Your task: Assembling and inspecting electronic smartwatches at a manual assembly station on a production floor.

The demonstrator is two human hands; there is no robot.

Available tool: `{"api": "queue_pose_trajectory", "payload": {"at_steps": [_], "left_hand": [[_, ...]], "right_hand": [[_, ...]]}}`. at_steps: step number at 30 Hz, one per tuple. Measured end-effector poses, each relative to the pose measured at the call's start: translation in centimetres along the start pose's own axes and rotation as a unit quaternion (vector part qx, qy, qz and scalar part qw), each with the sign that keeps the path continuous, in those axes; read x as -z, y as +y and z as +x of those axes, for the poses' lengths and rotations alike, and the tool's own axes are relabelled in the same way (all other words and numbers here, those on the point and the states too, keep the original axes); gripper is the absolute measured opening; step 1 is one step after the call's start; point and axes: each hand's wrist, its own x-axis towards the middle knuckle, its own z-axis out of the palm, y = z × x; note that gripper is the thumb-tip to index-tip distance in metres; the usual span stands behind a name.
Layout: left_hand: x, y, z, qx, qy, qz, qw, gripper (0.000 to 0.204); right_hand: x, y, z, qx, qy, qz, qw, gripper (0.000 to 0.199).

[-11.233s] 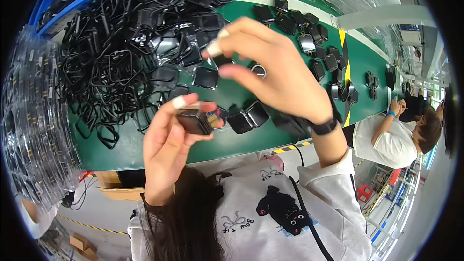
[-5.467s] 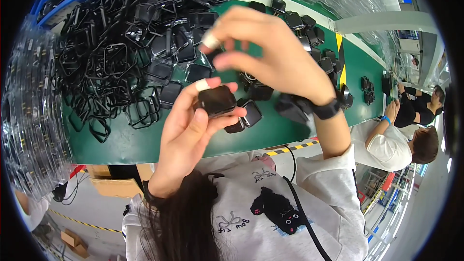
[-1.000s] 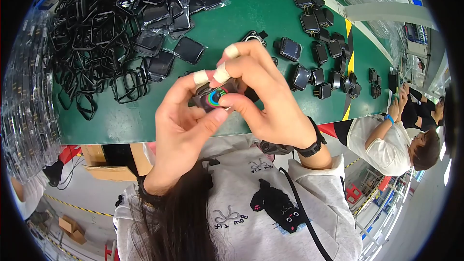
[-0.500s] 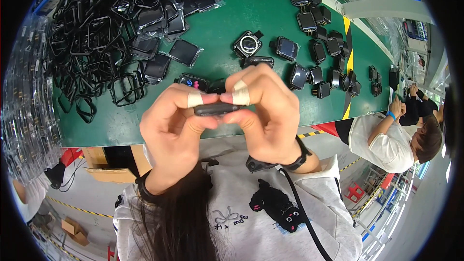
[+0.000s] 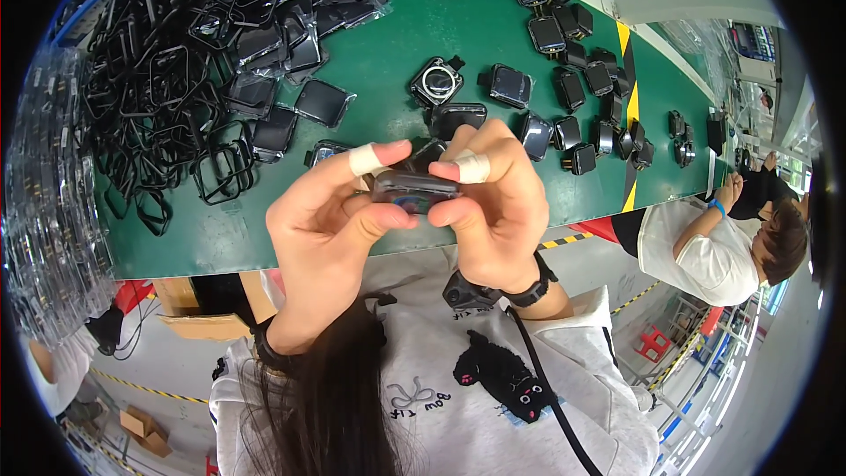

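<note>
Left hand (image 5: pixel 326 220) and right hand (image 5: pixel 495 203) pinch black, glossy, round-cornered watch body (image 5: pixel 414 185), now edge-on between them, turned from showing colourful lit face a second ago

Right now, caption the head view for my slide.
Left hand and right hand pinch a dark case above the green table.

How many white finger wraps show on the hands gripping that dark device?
2: one white wrap on the left hand, a second wrap on the right hand; both hands hold the dark device. More wraps may be hidden behind curled fingers.
</note>
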Motion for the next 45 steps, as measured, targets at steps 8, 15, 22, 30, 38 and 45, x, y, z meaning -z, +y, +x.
{"api": "queue_pose_trajectory", "payload": {"at_steps": [8, 15, 22, 30, 38, 45], "left_hand": [[-0.3, -0.7, 0.5, -0.283, 0.076, 0.385, 0.875, 0.037], [-0.1, -0.4, 1.5, -0.364, 0.008, 0.507, 0.781, 0.038], [-0.3, -0.4, 2.6, -0.069, 0.043, 0.112, 0.990, 0.051], [1.8, -0.2, 3.2, -0.063, 0.076, 0.128, 0.987, 0.028], [1.0, -0.2, 4.1, 0.037, 0.022, 0.003, 0.999, 0.029], [1.8, 1.7, 4.8, 0.088, -0.042, -0.185, 0.978, 0.050]], "right_hand": [[-0.4, -1.6, 1.6, -0.007, -0.064, -0.149, 0.987, 0.030], [-0.3, -1.6, 2.3, 0.012, -0.059, -0.204, 0.977, 0.024], [2.3, -2.7, 5.4, -0.087, -0.109, -0.218, 0.966, 0.037], [7.4, 1.5, 11.2, -0.105, -0.164, -0.421, 0.886, 0.032], [6.2, 3.5, 15.4, -0.026, -0.138, -0.544, 0.827, 0.037], [4.1, -2.3, 14.2, -0.018, -0.317, -0.268, 0.910, 0.052]]}}
